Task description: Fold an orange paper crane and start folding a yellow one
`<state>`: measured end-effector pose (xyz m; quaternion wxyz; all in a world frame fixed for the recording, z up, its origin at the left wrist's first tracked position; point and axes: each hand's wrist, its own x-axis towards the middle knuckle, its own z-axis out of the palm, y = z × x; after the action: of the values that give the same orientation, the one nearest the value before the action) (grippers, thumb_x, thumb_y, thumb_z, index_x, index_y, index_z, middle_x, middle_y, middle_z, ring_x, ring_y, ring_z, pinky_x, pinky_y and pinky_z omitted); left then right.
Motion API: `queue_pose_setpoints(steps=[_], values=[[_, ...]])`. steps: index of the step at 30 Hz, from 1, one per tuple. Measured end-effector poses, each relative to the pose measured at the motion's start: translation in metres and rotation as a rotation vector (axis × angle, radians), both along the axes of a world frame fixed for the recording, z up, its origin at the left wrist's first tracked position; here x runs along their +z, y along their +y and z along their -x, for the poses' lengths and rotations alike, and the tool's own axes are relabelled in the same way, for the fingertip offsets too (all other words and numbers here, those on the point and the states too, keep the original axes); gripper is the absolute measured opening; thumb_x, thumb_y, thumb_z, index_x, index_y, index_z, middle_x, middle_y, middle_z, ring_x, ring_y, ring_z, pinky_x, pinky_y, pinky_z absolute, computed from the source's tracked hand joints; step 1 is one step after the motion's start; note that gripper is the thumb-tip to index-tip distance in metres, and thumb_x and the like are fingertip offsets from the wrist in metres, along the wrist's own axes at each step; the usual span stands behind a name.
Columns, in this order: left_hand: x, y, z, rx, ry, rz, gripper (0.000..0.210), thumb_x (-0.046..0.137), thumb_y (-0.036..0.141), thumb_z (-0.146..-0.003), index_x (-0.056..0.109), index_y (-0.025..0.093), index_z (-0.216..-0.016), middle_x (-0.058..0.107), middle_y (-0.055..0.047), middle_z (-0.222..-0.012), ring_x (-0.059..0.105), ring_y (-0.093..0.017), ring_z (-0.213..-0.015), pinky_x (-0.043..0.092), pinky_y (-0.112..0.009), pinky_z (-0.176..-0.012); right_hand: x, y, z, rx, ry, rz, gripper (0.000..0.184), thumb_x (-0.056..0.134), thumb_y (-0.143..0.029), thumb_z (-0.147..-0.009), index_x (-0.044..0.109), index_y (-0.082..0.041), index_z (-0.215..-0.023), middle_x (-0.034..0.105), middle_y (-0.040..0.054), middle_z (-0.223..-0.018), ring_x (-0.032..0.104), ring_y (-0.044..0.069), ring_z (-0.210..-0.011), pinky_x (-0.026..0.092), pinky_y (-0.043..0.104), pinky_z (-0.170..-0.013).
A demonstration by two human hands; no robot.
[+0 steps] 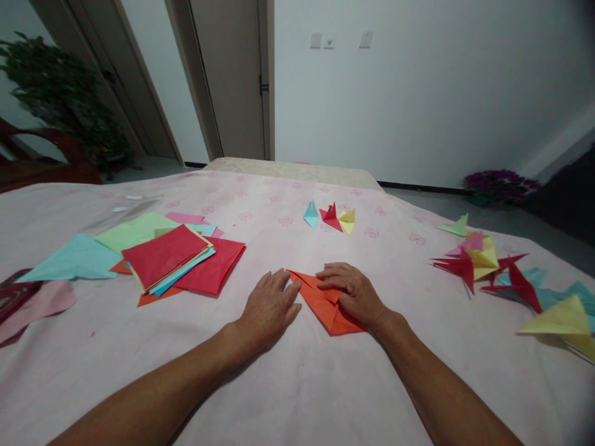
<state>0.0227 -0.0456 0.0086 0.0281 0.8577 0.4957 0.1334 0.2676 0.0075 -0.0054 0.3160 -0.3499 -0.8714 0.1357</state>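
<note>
Both hands (316,300) press one orange paper (323,302); three folded figures (331,217) beyond.

no readable text, no labels, no brands, no numbers, no signs on anything in view

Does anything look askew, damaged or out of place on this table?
Nothing looks damaged or spilled. The stack of coloured sheets is fanned unevenly, and finished folded pieces lie scattered at the right. Both hands, left hand and right hand, press flat on the orange paper.
</note>
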Motion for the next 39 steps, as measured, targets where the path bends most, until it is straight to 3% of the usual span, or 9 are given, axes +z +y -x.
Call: queue_pose_setpoints(steps=[7, 14, 20, 32, 39], values=[[-0.005, 0.002, 0.002, 0.007, -0.037, -0.015, 0.037, 0.058, 0.028, -0.089, 0.054, 0.022, -0.125, 0.05, -0.012, -0.132, 0.05, -0.029, -0.121, 0.039, -0.05, -0.108, 0.002, 0.0, -0.001, -0.023, -0.067, 0.005, 0.057, 0.047, 0.0, -0.055, 0.076, -0.03, -0.094, 0.075, -0.0035, -0.108, 0.06, 0.026, -0.114, 0.044, 0.049, -0.097], [-0.01, 0.004, 0.003, -0.011, -0.048, -0.019, 0.04, 0.059, 0.026, -0.088, 0.051, 0.019, -0.127, 0.039, -0.016, -0.15, 0.033, -0.032, -0.142, 0.036, -0.05, -0.113, 0.003, -0.002, -0.001, 0.007, -0.083, -0.003, 0.058, 0.046, -0.001, -0.054, 0.076, -0.03, -0.095, 0.074, -0.0031, -0.112, 0.058, 0.027, -0.119, 0.043, 0.049, -0.096], [-0.007, 0.011, 0.009, -0.136, -0.061, -0.024, 0.035, 0.055, 0.029, -0.091, 0.052, 0.016, -0.123, 0.032, -0.017, -0.156, 0.02, -0.029, -0.148, 0.031, -0.049, -0.117, 0.003, -0.002, 0.0, 0.035, -0.034, 0.034, 0.057, 0.046, -0.001, -0.055, 0.076, -0.031, -0.094, 0.075, -0.0025, -0.107, 0.06, 0.027, -0.118, 0.044, 0.05, -0.097], [-0.019, 0.014, 0.012, -0.116, -0.001, -0.028, 0.047, 0.053, 0.035, -0.093, 0.045, 0.011, -0.133, 0.038, -0.02, -0.152, 0.032, -0.029, -0.144, 0.029, -0.046, -0.118, 0.0, -0.001, -0.002, 0.032, 0.027, 0.082, 0.051, 0.049, -0.001, -0.059, 0.076, -0.03, -0.091, 0.076, -0.0024, -0.105, 0.061, 0.026, -0.117, 0.044, 0.05, -0.098], [-0.013, 0.013, 0.01, -0.097, 0.022, 0.004, 0.059, 0.051, 0.038, -0.093, 0.036, 0.009, -0.142, 0.038, -0.021, -0.153, 0.033, -0.029, -0.144, 0.029, -0.047, -0.117, 0.003, -0.005, -0.002, 0.012, 0.041, 0.132, 0.051, 0.052, -0.002, -0.063, 0.076, -0.031, -0.098, 0.076, -0.001, -0.104, 0.063, 0.025, -0.114, 0.046, 0.048, -0.098]])
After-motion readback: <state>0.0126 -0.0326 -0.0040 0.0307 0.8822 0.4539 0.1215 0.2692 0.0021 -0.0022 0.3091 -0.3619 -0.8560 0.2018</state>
